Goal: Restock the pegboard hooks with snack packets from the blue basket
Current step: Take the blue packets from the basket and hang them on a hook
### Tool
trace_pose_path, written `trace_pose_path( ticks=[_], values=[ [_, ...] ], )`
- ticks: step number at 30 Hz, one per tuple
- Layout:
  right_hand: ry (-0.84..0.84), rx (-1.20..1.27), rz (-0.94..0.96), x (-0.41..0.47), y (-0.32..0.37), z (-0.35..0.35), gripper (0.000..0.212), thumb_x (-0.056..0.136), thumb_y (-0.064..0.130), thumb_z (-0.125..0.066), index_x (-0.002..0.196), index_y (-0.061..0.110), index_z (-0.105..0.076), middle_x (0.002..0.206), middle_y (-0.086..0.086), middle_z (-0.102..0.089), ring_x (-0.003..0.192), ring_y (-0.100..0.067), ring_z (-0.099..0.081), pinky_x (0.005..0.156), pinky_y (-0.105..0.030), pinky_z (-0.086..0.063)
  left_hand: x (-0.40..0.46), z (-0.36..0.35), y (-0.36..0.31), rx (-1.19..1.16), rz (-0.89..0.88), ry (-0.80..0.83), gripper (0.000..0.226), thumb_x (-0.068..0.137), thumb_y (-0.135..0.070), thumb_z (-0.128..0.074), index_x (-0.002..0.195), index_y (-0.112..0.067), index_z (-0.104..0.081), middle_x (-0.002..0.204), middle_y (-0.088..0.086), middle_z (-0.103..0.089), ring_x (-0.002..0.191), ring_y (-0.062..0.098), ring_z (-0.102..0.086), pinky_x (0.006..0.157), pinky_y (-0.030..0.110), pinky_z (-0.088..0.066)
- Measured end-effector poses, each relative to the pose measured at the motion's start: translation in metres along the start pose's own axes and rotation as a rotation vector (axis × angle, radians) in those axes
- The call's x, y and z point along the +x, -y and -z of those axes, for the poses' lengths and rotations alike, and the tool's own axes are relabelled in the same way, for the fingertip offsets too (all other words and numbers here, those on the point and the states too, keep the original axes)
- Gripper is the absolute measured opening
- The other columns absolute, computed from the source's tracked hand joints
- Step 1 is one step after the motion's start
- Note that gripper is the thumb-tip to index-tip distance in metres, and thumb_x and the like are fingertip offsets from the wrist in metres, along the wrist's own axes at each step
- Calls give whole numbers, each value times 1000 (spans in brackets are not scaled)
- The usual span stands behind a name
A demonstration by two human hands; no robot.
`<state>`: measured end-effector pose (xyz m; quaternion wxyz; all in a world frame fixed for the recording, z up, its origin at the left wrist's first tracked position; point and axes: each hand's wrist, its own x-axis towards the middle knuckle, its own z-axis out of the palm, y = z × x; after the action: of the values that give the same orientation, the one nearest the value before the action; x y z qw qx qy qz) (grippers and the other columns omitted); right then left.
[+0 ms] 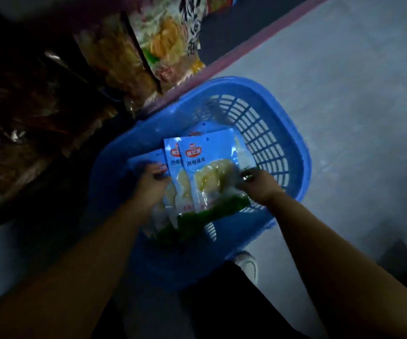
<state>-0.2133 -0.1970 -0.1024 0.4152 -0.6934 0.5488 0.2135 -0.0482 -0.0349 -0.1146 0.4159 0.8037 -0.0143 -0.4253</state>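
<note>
Two hands gather packets: left hand and right hand pinch opposite edges of fanned snack packets over blue basket, likely squaring them for hanging.

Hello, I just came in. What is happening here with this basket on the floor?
A person is bending over a blue basket on the floor, both hands inside it. The left hand and the right hand hold a small stack of light blue snack packets by its two sides, still inside the basket. Other snack bags hang on the display at the upper left. No packet from this stack is on a hook yet. The scene is dim, so finer details are unclear.
</note>
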Motion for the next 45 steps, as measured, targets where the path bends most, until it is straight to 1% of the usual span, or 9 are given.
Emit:
trace_pose_path(
  ticks=[3, 6, 8, 16, 20, 25, 33, 39, 45],
  values=[
    [-47, 79, 56, 46, 4, -9, 51, 87, 17, -67, 132, 3, -46, 123, -19, -61, 114, -32, -59, 95, -39, -47, 44, -13, 5, -85, 75, 39, 14, 92, 2, -52, 85, -10, -50, 78, 5, -53, 73, 18, -49, 58, 24, -39],
    [-116, 274, 74, 73, 14, -14, 68, 80, 28, -75, 136, 6, -42, 125, -15, -60, 107, -25, -61, 83, -32, -53, 69, -20, 2, -230, 120, 126, 16, 93, -4, -53, 81, -11, -58, 78, 7, -61, 69, 21, -57, 68, 29, -46],
    [-178, 284, 82, 82, 19, -20, 73, 77, 36, -77, 135, 9, -43, 127, -12, -57, 111, -27, -58, 89, -37, -52, 76, -24, 2, -238, 120, 168, 17, 92, -6, -56, 77, -14, -61, 77, 6, -63, 67, 19, -59, 67, 28, -48],
    [-108, 409, 123, 67, 8, -7, 35, 88, 25, -67, 119, 10, -59, 110, -6, -66, 92, -19, -63, 76, -30, -52, 64, -20, 7, -444, 113, 205, 6, 90, -19, -62, 86, -19, -67, 75, 0, -72, 70, 18, -68, 66, 32, -54],
    [-169, 599, 231, 28, 21, 11, 22, 91, 7, -60, 112, 14, -58, 95, 1, -67, 72, -4, -63, 55, -12, -51, 30, -5, -8, -557, 51, 88, 14, 88, -20, -63, 100, -14, -63, 96, 5, -70, 94, 25, -66, 84, 41, -52],
    [-335, 783, 227, -66, 53, 30, 11, 90, 10, -62, 98, 19, -63, 86, 2, -69, 65, -4, -65, 57, -19, -52, -58, 37, -54, -528, -87, -49, 8, 85, -18, -66, 84, -24, -70, 82, -4, -75, 84, 21, -68, 82, 43, -53],
    [-322, 897, 284, -305, 153, 139, 12, 88, 17, -66, 99, 15, -67, 91, -3, -73, 79, -19, -70, 65, -28, -55, -279, 168, -190, -554, -238, -239, 8, 84, -16, -68, 84, -24, -70, 80, -2, -75, 78, 20, -72, 73, 41, -58],
    [-208, 872, 558, -482, 261, 209, 5, 89, 16, -64, 88, 14, -69, 89, -9, -71, 84, -24, -63, 76, -39, -50, -437, 290, -290, -663, -487, -399, 19, 85, -10, -65, 78, -27, -70, 75, -13, -74, 71, 5, -71, 60, 20, -54],
    [-26, 830, 921, -594, 369, 218, 13, 88, 24, -65, 79, 24, -75, 80, 8, -76, 75, -9, -68, 66, -23, -55, -546, 404, -335, -656, -786, -694, 20, 85, -12, -66, 86, -31, -63, 76, -24, -70, 78, -6, -66, 64, 11, -51]
  ],
)
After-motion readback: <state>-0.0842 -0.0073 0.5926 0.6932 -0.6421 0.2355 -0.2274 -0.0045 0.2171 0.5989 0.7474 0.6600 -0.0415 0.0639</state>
